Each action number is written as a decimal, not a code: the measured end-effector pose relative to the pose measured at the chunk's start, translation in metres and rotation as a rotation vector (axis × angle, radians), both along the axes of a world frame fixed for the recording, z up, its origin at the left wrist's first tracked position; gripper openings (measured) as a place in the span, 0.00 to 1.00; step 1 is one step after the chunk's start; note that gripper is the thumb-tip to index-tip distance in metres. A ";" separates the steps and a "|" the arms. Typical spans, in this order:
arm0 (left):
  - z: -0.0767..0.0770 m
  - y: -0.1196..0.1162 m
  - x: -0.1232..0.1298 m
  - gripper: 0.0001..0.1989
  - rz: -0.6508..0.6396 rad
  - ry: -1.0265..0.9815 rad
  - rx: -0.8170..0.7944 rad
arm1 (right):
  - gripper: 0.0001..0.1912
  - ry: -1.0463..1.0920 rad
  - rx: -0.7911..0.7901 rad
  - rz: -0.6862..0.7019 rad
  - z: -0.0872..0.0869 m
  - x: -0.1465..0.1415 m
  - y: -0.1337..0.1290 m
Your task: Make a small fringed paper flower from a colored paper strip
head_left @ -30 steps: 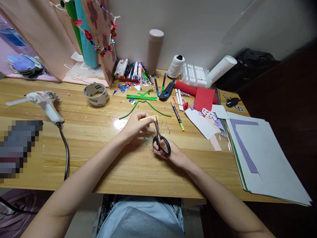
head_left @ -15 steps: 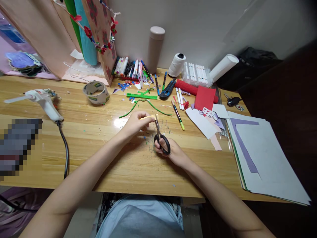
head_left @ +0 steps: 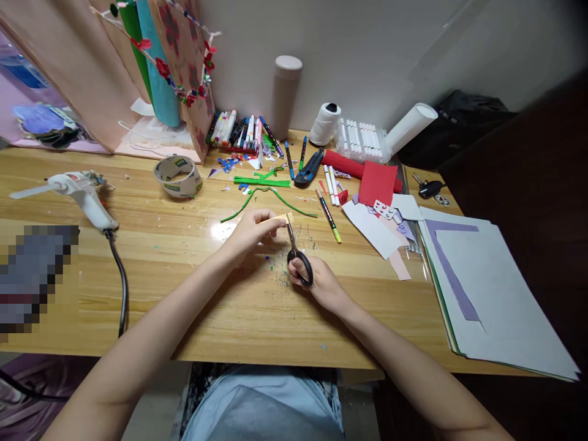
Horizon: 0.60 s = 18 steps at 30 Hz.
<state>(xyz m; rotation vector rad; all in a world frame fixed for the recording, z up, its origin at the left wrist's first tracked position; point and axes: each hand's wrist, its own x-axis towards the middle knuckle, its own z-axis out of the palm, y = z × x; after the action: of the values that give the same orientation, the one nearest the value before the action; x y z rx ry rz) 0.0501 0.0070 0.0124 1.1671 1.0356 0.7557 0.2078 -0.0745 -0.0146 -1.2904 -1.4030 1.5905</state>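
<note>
Between the fingers of my left hand [head_left: 252,234] is a thin yellowish strip [head_left: 281,217], its end sticking out to the right. My right hand [head_left: 316,283] is closed on the black handles of a pair of scissors [head_left: 291,239]. The scissor blades point away from me and meet the strip's end; they look almost closed. Just beyond my hands lies a bent green stem [head_left: 263,189], shaped like a wide arch. Small bits of scrap are scattered on the table under the scissors.
A white glue gun [head_left: 82,193] with a black cord lies left, near a tape roll [head_left: 178,185]. Farther back are a utility knife [head_left: 309,169], markers [head_left: 329,215], a red paper roll [head_left: 342,163] and a tall bottle [head_left: 286,98]. Paper sheets [head_left: 500,275] lie right.
The scissor blades have come closer together at the strip's end, and my right hand has tightened slightly. The view has shifted a little; the objects on the table lie as before.
</note>
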 end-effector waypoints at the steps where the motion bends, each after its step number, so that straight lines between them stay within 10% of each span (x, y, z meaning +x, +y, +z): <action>1: 0.000 0.000 0.000 0.14 -0.001 -0.002 -0.005 | 0.27 0.003 0.000 -0.002 -0.001 0.000 0.000; 18: 0.005 -0.003 0.000 0.13 0.017 0.040 0.021 | 0.30 0.202 -0.118 0.182 0.002 0.003 0.002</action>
<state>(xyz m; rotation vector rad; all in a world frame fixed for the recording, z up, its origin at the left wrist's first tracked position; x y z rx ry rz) 0.0503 0.0038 0.0171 1.1968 1.0748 0.7609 0.2104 -0.0727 -0.0124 -1.0562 -1.3483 1.8935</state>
